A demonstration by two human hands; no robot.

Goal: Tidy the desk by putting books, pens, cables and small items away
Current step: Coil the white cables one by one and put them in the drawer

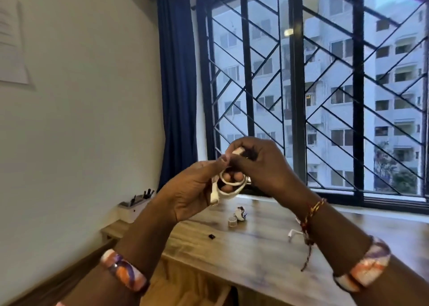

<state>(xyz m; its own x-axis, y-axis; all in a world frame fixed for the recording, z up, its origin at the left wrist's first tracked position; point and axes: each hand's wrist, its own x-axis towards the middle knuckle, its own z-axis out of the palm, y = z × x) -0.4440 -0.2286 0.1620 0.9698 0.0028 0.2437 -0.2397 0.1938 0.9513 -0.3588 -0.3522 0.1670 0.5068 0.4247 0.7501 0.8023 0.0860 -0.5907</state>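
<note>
At frame centre the left hand [188,196] grips the coiled white cable [228,185] while the right hand [260,164] pinches its plug end, best tucked snugly through the loops

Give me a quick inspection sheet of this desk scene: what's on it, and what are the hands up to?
Surface: wooden desk, mostly bare.
Job's things: white cable, coiled, held above the desk.
Clutter: small round container; crumpled item beside it; small black piece; white organiser by the wall.
Hands: left hand holds the coil; right hand pinches its end.
Cables: second white cable, partly hidden by the right wrist.
Surroundings: barred window, blue curtain, paper on the wall.
</note>
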